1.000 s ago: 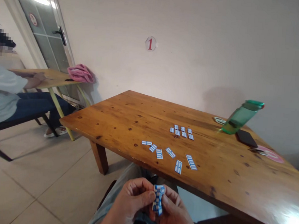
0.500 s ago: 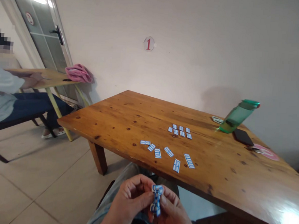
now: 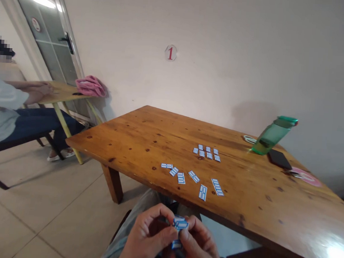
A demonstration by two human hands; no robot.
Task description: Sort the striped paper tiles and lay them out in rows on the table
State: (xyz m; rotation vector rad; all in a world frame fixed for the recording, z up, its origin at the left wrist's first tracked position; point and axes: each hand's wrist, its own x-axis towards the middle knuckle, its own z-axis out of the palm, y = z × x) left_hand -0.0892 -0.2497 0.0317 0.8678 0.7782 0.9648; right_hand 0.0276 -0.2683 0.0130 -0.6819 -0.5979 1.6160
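Label [image 3: 181, 224] is pinched by the fingers of left hand [image 3: 145, 237] from 9 o'clock and right hand [image 3: 202, 241] from 3, neither nearer; long axis, partly covered, seemingly set 12-to-6. Table [image 3: 148, 131] is seen towards 12.

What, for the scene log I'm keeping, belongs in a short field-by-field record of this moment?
Left hand: pinching held blue-and-white pieces
Right hand: pinching the same pieces
Wooden table: six nearer pieces, loosely scattered; farther cluster, tighter
Table's right side: green bottle, dark flat object
Wall: round sign, red 1
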